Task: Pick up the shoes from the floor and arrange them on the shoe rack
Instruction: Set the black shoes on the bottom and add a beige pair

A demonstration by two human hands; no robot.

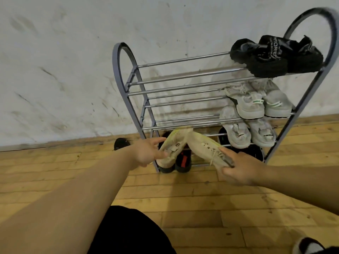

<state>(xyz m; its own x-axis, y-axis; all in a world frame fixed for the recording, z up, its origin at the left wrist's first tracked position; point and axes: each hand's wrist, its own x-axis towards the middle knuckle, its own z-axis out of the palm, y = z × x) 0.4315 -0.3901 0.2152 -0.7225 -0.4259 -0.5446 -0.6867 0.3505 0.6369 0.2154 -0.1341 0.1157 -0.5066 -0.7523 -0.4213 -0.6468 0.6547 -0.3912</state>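
Shoe rack point(128, 74), grey metal, centre-right of frame against the wall. Two beige sneakers held at lower centre, toes meeting: left sneaker point(173, 146) against the left hand point(146, 153), fingers spread apart on its side; right sneaker point(207, 147) in the right hand point(240, 171), fingers clamped on its heel. Black sandals point(275, 55) on the top tier, upper right.
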